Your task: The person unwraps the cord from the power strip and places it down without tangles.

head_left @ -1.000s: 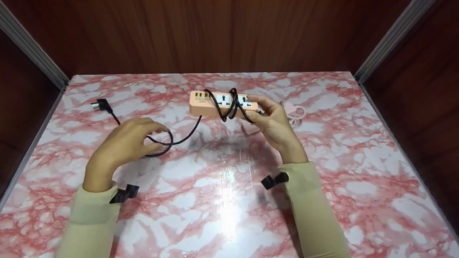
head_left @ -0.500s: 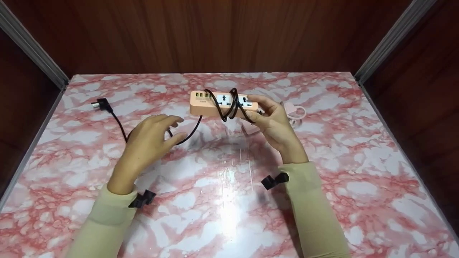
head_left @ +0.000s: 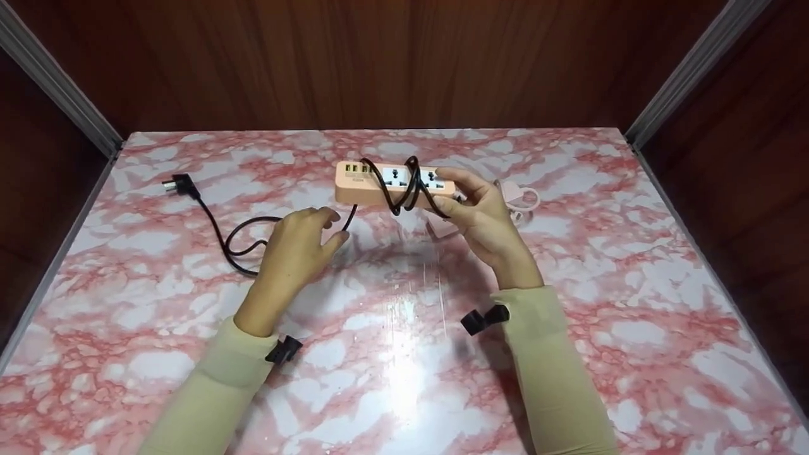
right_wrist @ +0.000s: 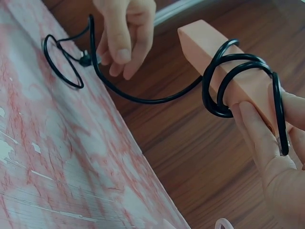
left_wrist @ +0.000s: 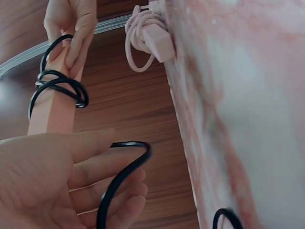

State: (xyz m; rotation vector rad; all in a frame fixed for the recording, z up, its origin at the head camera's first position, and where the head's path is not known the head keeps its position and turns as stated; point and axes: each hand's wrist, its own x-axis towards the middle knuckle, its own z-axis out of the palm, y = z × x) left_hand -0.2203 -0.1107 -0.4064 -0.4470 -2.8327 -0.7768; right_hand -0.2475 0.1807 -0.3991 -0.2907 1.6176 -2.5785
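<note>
My right hand (head_left: 485,221) holds the right end of a peach power strip (head_left: 355,191) raised over the table, thumb on its near side and fingers at the far side. A black cord (right_wrist: 245,64) is wound several times around the strip's socket end. From the strip the cord runs on to my left hand (head_left: 296,243), which is left of the strip with fingers loosely extended. In the left wrist view the cord (left_wrist: 121,176) lies across those fingers, not gripped. Beyond the left hand the cord loops on the table and ends in a black plug (head_left: 185,186).
Behind my right hand lies a pink coiled cord (left_wrist: 143,31) with a pink block (left_wrist: 159,43) on it. The tabletop (head_left: 404,379) has a glossy red and white marbled surface. Dark wood panels (head_left: 379,63) stand at the back and both sides.
My left hand has moved right along the cord, closer to the strip, and the loop now shows left of it. The right hand and strip have stayed nearly still.
</note>
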